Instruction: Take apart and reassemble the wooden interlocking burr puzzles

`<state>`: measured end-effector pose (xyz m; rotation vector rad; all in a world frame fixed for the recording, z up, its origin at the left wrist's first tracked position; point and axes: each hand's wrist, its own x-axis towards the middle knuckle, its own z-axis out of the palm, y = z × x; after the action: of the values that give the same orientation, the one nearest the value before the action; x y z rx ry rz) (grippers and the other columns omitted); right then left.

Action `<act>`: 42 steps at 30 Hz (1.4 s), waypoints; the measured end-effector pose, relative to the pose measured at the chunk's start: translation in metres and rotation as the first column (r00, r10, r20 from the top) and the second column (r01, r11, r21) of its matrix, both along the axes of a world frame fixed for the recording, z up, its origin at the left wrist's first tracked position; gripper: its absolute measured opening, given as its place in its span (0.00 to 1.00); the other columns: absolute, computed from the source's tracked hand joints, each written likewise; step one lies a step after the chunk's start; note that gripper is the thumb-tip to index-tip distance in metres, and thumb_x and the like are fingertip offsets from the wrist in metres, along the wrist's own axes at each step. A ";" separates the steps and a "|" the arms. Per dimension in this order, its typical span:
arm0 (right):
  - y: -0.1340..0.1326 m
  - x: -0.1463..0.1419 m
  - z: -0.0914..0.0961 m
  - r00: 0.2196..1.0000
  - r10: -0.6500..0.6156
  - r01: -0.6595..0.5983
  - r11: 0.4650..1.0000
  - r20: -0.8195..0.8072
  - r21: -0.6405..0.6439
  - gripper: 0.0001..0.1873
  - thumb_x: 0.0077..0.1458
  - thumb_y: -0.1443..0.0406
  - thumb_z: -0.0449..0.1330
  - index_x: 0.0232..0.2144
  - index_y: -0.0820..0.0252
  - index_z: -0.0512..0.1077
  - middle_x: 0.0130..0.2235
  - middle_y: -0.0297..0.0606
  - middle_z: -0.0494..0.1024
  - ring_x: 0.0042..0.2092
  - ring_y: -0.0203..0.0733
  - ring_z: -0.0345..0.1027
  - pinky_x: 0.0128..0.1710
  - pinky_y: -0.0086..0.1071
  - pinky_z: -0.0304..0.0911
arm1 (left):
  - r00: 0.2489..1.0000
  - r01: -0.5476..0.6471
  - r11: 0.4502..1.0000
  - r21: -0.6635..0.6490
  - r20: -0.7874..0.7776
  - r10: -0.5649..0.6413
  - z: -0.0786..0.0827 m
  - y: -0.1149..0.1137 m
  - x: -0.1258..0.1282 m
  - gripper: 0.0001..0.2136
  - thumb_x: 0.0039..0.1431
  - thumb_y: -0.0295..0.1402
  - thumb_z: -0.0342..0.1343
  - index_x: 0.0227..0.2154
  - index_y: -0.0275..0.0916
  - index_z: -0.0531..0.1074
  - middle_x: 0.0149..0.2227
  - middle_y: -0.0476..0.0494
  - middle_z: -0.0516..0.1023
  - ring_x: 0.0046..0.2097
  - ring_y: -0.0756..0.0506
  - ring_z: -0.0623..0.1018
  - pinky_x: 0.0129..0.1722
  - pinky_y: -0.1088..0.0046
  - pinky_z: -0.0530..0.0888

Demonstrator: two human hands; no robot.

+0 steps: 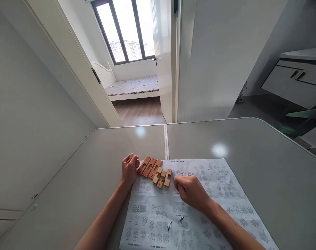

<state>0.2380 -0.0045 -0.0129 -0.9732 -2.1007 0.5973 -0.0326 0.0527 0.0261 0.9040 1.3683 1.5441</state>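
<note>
Three reddish-brown notched wooden puzzle pieces point(149, 167) lie flat side by side on a large printed sheet point(152, 201). Touching or close to their right end are several lighter, smaller wooden puzzle pieces point(162, 177) with notches cut in them. My left hand point(130, 166) is closed in a fist just left of the darker pieces, at the sheet's upper left edge. On the sheet to the right of the lighter pieces rests my right hand point(190, 187), also a fist, a little apart from them. Nothing shows in either fist.
Printed drawings cover the sheet, which lies on a glossy grey table point(116, 142) with a white centre seam point(166, 142). Two small dark-and-white spots point(169, 226) mark the sheet near me; their kind is unclear. Beyond the table are a doorway, a bed point(137, 85) and a window.
</note>
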 end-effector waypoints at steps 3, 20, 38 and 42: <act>-0.001 0.000 0.000 1.000 0.005 -0.005 1.000 0.000 -0.009 0.13 0.54 0.77 0.49 0.23 0.56 0.59 0.20 0.29 0.65 0.22 0.34 0.52 0.26 0.29 0.46 | 0.997 0.014 1.000 -0.006 -0.073 -0.014 -0.003 -0.002 0.002 0.27 0.49 0.36 0.64 0.20 0.43 0.44 0.20 0.59 0.43 0.20 0.55 0.48 0.19 0.78 0.48; -0.002 0.001 0.000 1.000 -0.005 0.005 0.996 0.007 -0.084 0.13 0.55 0.76 0.50 0.23 0.56 0.64 0.22 0.30 0.70 0.23 0.35 0.59 0.28 0.29 0.50 | 0.806 0.078 0.995 0.067 -0.592 -0.023 -0.002 -0.008 0.015 0.07 0.56 0.36 0.63 0.26 0.42 0.72 0.34 0.47 0.76 0.37 0.45 0.73 0.37 0.73 0.70; -0.007 0.003 0.003 0.998 0.003 0.001 0.998 0.065 -0.069 0.15 0.58 0.76 0.50 0.24 0.57 0.67 0.23 0.31 0.74 0.24 0.35 0.62 0.28 0.29 0.51 | 0.645 0.252 0.966 0.060 -0.755 -0.121 -0.024 -0.005 0.010 0.08 0.59 0.31 0.61 0.42 0.43 0.77 0.53 0.39 0.83 0.53 0.38 0.83 0.58 0.55 0.78; -0.006 0.003 0.002 0.998 0.008 -0.003 0.998 0.068 -0.068 0.15 0.58 0.76 0.50 0.24 0.57 0.68 0.24 0.31 0.74 0.24 0.35 0.63 0.28 0.28 0.51 | 0.610 0.268 0.962 0.059 -0.783 -0.122 -0.025 -0.006 0.011 0.08 0.61 0.31 0.59 0.43 0.44 0.76 0.55 0.40 0.83 0.55 0.38 0.82 0.60 0.54 0.76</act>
<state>0.2414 -0.0109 -0.0113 -1.0392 -2.1556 0.6500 -0.0219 0.0468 0.0015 1.9294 1.6373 1.1202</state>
